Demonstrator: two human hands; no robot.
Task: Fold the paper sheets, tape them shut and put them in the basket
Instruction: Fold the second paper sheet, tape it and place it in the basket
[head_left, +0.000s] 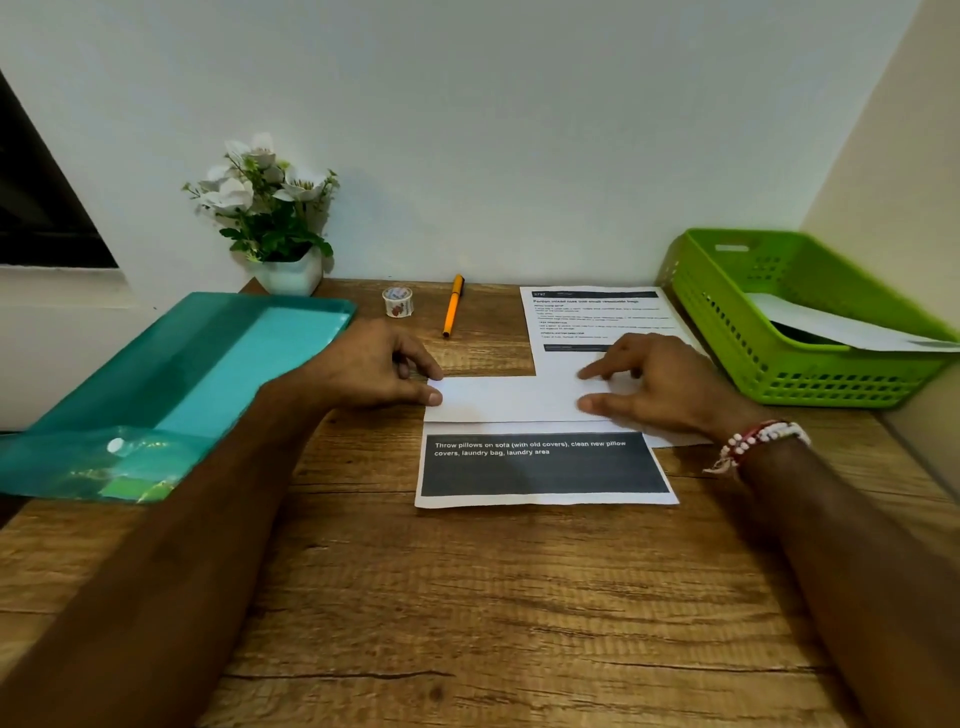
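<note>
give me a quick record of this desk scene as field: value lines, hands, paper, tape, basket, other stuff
left hand: fingertips pressing the left end of the folded flap
right hand: fingers flat on the right part of the flap
sheet being folded: top folded down, dark printed block showing, not taped
second sheet: flat, unfolded, behind the first
tape roll: upright near the wall, untouched
pen: beside the tape
green basket: right, holds one paper already
teal folder: left
flower pot: back left
</note>
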